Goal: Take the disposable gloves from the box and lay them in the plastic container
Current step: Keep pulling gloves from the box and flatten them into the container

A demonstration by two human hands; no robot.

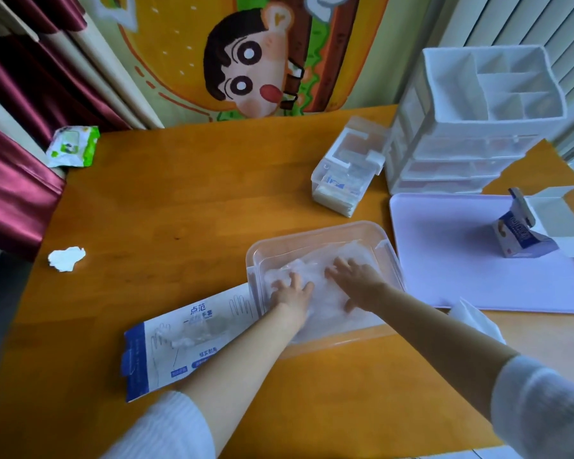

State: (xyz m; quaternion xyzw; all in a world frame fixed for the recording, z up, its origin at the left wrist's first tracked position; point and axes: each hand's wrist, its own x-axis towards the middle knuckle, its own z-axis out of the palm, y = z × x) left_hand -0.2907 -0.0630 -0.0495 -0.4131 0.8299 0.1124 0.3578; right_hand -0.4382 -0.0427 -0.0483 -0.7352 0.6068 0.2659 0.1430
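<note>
The disposable gloves (342, 248) lay as a clear, crumpled pile inside the plastic container (315, 228), directly under both hands. The pile's long axis seemed to run away from the person, slanting toward the right hand's side. The left hand (290, 291) pressed flat on the near-left part of the pile, fingers spread and grasping nothing. The right hand (355, 281) pressed likewise just beside it, a little farther out, palm down and fingers splayed.

The box (186, 339) lay flat outside the left forearm, its far end against the container's left wall and its length slanting back toward the person. Something clear showed on its face, though whether gloves remained in it could not be told. Any further reach into it would likely fall to the left hand, the nearer one.
</note>
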